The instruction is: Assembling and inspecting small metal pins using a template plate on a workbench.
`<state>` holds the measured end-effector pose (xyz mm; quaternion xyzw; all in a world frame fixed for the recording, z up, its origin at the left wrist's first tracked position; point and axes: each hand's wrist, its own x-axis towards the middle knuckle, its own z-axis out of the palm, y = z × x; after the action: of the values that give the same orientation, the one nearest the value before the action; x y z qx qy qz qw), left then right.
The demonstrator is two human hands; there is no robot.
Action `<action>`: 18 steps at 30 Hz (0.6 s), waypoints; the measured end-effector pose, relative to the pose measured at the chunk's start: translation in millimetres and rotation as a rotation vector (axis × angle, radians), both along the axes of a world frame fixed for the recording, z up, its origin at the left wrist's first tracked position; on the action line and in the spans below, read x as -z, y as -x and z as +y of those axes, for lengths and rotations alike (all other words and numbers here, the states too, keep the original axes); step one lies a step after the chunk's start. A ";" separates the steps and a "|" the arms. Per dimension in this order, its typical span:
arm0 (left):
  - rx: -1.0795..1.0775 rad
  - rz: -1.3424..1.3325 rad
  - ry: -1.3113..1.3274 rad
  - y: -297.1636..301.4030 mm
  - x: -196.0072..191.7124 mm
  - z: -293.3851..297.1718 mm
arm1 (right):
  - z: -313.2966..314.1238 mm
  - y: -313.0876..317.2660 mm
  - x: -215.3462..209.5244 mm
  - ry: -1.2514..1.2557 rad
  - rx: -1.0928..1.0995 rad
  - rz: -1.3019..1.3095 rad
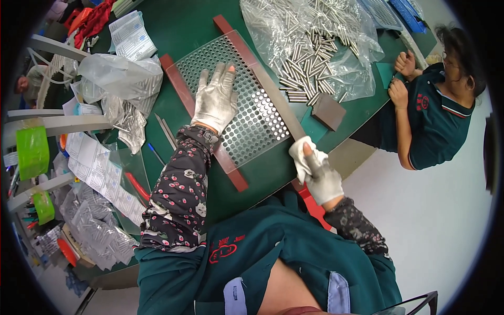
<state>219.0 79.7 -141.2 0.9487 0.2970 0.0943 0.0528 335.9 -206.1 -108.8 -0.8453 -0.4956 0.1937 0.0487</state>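
My left hand [216, 100], in a white glove with bare fingertips, lies with fingers spread on a clear plate full of round holes [202, 55]. Shiny metal pins [269, 116] fill a patch of holes near its right side. Two reddish-brown bars [178, 84] lie under the plate, and a long flat grey-brown bar [278, 102] runs along its right edge. Beyond the plate's lower right corner, my right hand [323, 181], also gloved, is closed on a white cloth [302, 157], which touches the near end of the flat bar.
Loose metal pins [310, 63] spill from a large clear bag [262, 23] at the back. A brown block [328, 112] sits near the table's right edge. Bagged parts [126, 118], papers [131, 37] and a blue pen [156, 154] lie left. A co-worker [441, 110] sits at right.
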 end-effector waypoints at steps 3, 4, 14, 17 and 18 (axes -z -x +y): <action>0.011 -0.008 0.007 0.2 0.4 -0.1 | -14.9 4.2 3.4 -0.166 -0.019 0.067; 0.009 -0.026 0.001 1.7 0.1 -0.5 | -34.1 8.7 2.2 -0.197 0.026 0.139; 0.006 -0.026 0.008 2.5 -1.6 -0.2 | -62.3 15.8 -1.6 -0.147 0.062 0.247; 0.034 -0.035 -0.006 -1.0 1.6 -1.2 | -46.3 22.8 7.0 -0.234 -0.039 0.173; 0.030 -0.041 -0.017 -0.7 0.9 -0.8 | -25.8 19.7 9.5 -0.214 -0.043 0.129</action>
<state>219.7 78.9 -142.1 0.9513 0.2809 0.1153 0.0522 316.2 -232.0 -118.3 -0.8102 -0.5274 0.1945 0.1661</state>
